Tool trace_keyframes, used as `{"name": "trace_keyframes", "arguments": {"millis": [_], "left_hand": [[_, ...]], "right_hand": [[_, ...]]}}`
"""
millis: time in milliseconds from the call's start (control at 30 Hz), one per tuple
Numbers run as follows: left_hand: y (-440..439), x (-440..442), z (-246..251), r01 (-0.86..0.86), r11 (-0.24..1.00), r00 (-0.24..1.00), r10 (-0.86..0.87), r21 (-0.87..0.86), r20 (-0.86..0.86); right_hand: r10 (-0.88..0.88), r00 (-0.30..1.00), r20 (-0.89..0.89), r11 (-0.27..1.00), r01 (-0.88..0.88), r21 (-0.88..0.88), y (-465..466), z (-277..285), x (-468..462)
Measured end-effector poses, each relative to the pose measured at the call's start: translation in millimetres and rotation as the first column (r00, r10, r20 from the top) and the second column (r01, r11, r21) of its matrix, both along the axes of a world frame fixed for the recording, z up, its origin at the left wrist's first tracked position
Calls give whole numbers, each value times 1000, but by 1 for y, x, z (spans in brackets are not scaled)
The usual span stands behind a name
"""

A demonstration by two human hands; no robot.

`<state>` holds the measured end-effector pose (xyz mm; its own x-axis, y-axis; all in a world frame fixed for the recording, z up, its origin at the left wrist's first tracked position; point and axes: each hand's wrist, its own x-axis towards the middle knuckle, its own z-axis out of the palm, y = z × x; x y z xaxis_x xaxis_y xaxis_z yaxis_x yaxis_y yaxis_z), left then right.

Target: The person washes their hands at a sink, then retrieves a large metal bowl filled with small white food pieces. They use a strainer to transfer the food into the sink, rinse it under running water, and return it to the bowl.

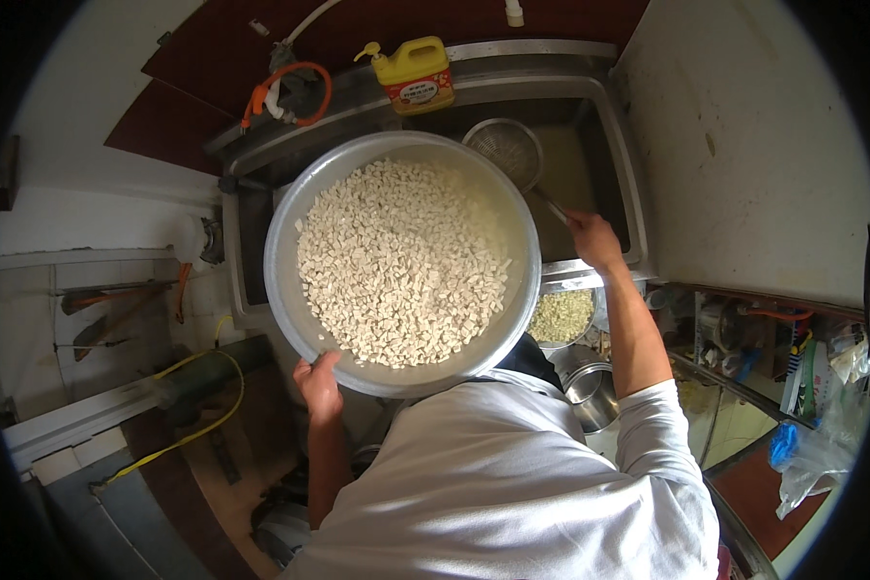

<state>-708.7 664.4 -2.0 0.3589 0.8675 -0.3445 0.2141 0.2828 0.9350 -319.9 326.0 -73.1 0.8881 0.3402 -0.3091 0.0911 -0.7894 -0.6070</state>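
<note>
My left hand (320, 384) grips the near-left rim of a large round metal basin (283, 290), tilted with its far right side lower or wetter, though the exact tilt is hard to tell. Small pale cut cubes of food (399, 275) fill much of the basin, with cloudy water along its right side. In my right hand (594, 239) is the handle of a round metal mesh strainer (506, 154). The strainer's bowl is over the right part of a stainless steel sink (634, 217), close to the basin's far right rim, and cloudy liquid lies in the sink below.
A yellow pump jug (415, 76) stands at the sink's back edge, left of which lies an orange hose (326, 87). Below my right forearm, a metal container (562, 315) holds more pale pieces beside a steel pot (591, 399). Shelves with plastic bags (815, 464) are at right.
</note>
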Motion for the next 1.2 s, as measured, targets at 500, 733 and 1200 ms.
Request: {"name": "trace_keyframes", "arguments": {"millis": [500, 733, 1200], "left_hand": [[-2, 1, 4, 22, 1000, 1000, -22, -4, 15], [-1, 1, 6, 22, 1000, 1000, -22, -6, 4], [-5, 8, 16, -3, 1000, 999, 3, 13, -32]], "right_hand": [[26, 1000, 2, 999, -26, -27, -2, -8, -4], [57, 998, -10, 998, -57, -34, -8, -5, -3], [50, 999, -6, 999, -50, -2, -14, -7, -1]]}}
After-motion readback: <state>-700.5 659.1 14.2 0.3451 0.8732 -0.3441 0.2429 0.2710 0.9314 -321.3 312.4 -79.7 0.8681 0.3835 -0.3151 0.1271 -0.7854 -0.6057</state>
